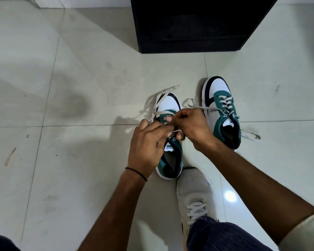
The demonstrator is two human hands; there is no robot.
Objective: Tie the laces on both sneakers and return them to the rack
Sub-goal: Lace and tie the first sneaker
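Note:
Two white, teal and black sneakers stand on the tiled floor, toes pointing away from me. Over the left sneaker [170, 161] my left hand [147, 144] and my right hand [192, 126] each pinch a strand of its pale lace [157, 103], crossing the strands above the tongue. One strand runs out to the upper left past the toe. The right sneaker [220, 107] sits a little farther off, apart from my hands, its laces [249, 135] lying loose on both sides.
A black open rack [192, 26] stands on the floor straight ahead, beyond the sneakers. My own foot in a grey laced shoe [193, 192] rests just behind the left sneaker's heel. Pale floor tiles [71, 87] spread to the left and right.

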